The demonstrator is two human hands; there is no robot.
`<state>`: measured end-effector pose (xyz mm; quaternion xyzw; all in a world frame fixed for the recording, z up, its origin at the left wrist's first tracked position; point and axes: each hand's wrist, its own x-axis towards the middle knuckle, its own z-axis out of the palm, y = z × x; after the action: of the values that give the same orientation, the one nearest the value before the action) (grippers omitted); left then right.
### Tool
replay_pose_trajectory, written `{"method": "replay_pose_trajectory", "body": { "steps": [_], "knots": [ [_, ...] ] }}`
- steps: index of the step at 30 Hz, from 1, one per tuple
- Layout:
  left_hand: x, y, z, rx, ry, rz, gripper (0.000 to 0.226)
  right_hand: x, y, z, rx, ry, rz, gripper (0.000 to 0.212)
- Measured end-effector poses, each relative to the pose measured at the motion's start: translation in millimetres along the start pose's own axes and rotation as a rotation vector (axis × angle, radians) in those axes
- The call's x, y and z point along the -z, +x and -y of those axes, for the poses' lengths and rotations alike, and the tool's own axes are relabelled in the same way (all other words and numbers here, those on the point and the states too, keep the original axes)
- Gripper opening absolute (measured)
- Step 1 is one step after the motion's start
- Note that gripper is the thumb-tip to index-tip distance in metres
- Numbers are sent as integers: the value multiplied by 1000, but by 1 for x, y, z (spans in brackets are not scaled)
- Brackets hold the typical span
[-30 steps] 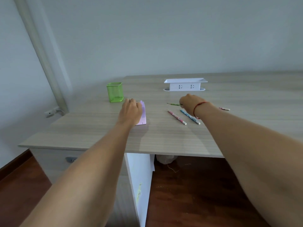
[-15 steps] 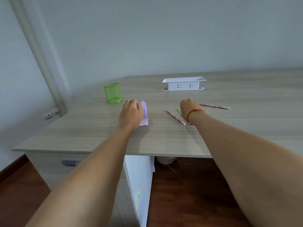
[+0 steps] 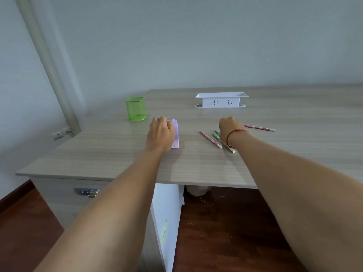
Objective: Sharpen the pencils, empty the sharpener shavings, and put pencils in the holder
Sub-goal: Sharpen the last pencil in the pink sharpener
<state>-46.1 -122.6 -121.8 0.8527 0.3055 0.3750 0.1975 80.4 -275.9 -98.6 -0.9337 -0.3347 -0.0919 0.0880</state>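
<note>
Moved: your green pencil (image 3: pixel 216 136) now lies beside the pink pencil (image 3: pixel 210 139).
Left hand (image 3: pixel 161 134): grips the purple sharpener (image 3: pixel 175 132).
Right hand (image 3: pixel 228 128): fingers curled; you cannot tell its hold.

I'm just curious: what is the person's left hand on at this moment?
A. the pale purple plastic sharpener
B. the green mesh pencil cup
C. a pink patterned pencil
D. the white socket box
A: the left hand lies over the pale purple plastic sharpener with its fingers curled on top, while the green mesh pencil cup stands apart behind it.
</note>
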Motion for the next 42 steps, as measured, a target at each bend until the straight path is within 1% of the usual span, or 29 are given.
{"method": "replay_pose_trajectory", "body": {
  "steps": [4,10,12,16,18,22,25,27,30,32,37,40,42],
  "knots": [
    [-9,3,-4,-8,-24,-10,31,1,-3,-20,-42,-70,-8,26],
    [-26,15,-2,-24,-69,-26,30,-4,2,-63,-146,-116,-54,33],
    [-34,17,-2,-27,-73,-67,29,-8,7,-73,-163,-115,-57,34],
    [-50,18,-1,-49,-67,-235,24,-17,21,-84,-221,-72,15,41],
    [-56,20,2,-67,-68,-293,25,-24,30,-88,-228,-61,34,43],
    [-65,29,5,-91,-91,-338,29,-36,50,-88,-271,-2,38,44],
    [-70,35,8,-132,-91,-352,25,-41,62,-88,-339,16,81,47],
    [-71,37,9,-132,-87,-351,21,-42,66,-90,-350,-12,89,46],
    [-70,36,9,-131,-85,-347,20,-42,66,-89,-294,-77,33,38],
    [-67,34,7,-123,-93,-323,22,-40,62,-85,-256,-105,4,37],
    [-52,29,-6,-35,-52,-159,29,-19,46,-68,-189,-128,-12,37],
    [-39,22,-8,-38,-39,-125,28,0,36,-49,-73,-105,-56,33],
    [-30,14,-5,-42,-33,-121,29,10,29,-33,39,-31,-54,30]
  ]
}}
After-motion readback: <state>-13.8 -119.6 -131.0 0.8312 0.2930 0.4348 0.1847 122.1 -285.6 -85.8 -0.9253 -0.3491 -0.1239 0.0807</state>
